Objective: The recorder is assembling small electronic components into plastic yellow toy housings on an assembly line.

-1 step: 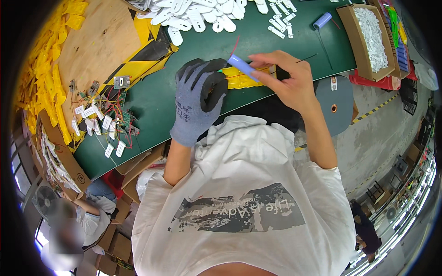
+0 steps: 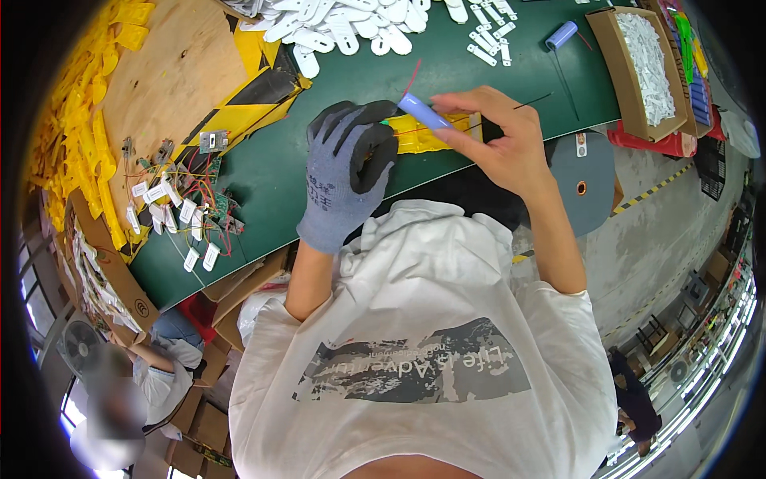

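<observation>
My right hand (image 2: 504,137), bare, pinches a purple-blue cylindrical battery (image 2: 424,111) between thumb and fingers. A red wire sticks up from the battery's far-left end, and a thin black wire (image 2: 533,101) runs out past my right hand. My left hand (image 2: 345,164), in a grey glove with black-coated fingers, is curled round the left end of a yellow plastic shell (image 2: 415,141). The shell lies behind and below the battery, near the table's front edge. Thin wires cross it, and a small green bit shows by the gloved fingertips. The glove hides the shell's left end.
Wired circuit boards with white tags (image 2: 187,211) lie left on the green table (image 2: 271,211). Yellow shells (image 2: 92,152) pile at far left. White flat pieces (image 2: 339,32) and another battery (image 2: 562,35) lie farther back. A carton of white parts (image 2: 645,72) stands right. A person sits lower left.
</observation>
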`<move>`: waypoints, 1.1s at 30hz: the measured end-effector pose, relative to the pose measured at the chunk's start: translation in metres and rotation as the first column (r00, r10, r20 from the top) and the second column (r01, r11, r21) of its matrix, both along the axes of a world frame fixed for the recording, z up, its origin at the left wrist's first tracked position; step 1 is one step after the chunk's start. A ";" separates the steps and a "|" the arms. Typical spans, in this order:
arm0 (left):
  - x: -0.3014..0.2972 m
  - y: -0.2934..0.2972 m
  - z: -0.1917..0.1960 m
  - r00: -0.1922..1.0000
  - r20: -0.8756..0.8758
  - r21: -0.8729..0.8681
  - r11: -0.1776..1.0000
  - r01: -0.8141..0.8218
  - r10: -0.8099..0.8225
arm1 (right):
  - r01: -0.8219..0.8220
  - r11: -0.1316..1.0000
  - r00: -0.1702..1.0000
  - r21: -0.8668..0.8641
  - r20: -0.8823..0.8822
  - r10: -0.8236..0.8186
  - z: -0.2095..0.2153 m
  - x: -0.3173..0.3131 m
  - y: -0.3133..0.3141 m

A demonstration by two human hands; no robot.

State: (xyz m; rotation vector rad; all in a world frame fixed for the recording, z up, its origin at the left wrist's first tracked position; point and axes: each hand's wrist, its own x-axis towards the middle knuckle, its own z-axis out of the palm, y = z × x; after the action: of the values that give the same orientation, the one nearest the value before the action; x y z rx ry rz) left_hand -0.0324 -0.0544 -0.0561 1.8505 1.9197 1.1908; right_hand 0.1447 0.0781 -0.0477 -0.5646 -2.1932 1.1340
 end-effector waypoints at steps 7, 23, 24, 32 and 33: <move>-0.003 -0.002 -0.003 0.999 -0.039 0.028 1.000 -0.013 0.014 | -0.016 0.999 0.998 -0.041 0.055 0.019 0.005 -0.008 -0.006; -0.003 -0.002 -0.007 1.000 -0.010 -0.002 1.000 -0.002 0.002 | -0.175 0.895 0.972 0.410 0.215 0.092 0.011 0.001 -0.002; -0.002 -0.001 -0.008 1.000 -0.013 0.000 1.000 -0.002 0.002 | -0.143 0.881 0.984 0.450 0.163 0.077 0.004 0.003 -0.001; -0.006 -0.001 -0.003 1.000 0.017 0.008 1.000 0.025 -0.025 | -0.123 0.891 0.984 0.436 0.171 0.052 0.009 0.001 0.005; -0.004 -0.002 -0.003 0.998 0.061 -0.006 1.000 0.000 0.000 | -0.160 0.908 0.981 0.387 0.167 0.101 0.006 0.001 0.008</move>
State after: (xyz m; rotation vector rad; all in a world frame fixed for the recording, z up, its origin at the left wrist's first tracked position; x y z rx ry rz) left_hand -0.0367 -0.0560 -0.0586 1.7894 1.8886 1.2258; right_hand 0.1456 0.0856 -0.0421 -0.3307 -2.5287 0.6886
